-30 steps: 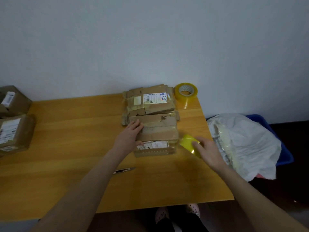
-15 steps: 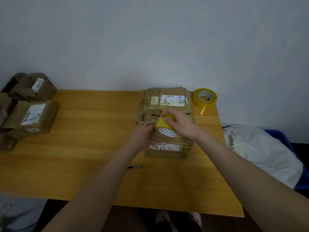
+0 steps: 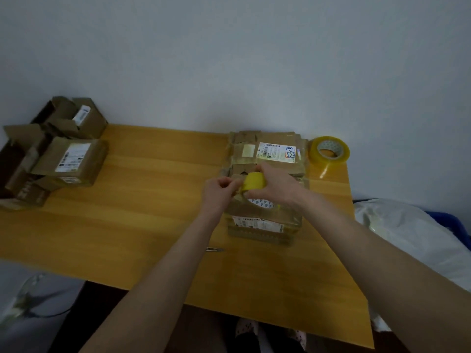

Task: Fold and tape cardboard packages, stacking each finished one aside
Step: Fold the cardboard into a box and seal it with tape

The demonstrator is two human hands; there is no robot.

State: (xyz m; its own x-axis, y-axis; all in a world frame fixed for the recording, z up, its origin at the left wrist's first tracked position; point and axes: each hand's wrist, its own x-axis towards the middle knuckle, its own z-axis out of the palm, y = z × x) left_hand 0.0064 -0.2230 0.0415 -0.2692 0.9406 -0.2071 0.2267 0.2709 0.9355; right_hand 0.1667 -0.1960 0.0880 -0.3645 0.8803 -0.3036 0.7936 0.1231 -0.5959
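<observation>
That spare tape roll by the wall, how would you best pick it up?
Probably from above: the spare tape roll lies flat on the table, hole up, so slip fingers into the core and pinch the ring's right wall, away from the flattened boxes.

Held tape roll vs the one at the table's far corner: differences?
The held tape roll is gripped by the right hand above the package, with the left hand pinching at its edge. The corner tape roll lies on the table, untouched. The held one looks opaque yellow, the corner one translucent with a loose tail. Both are yellowish tape.
</observation>
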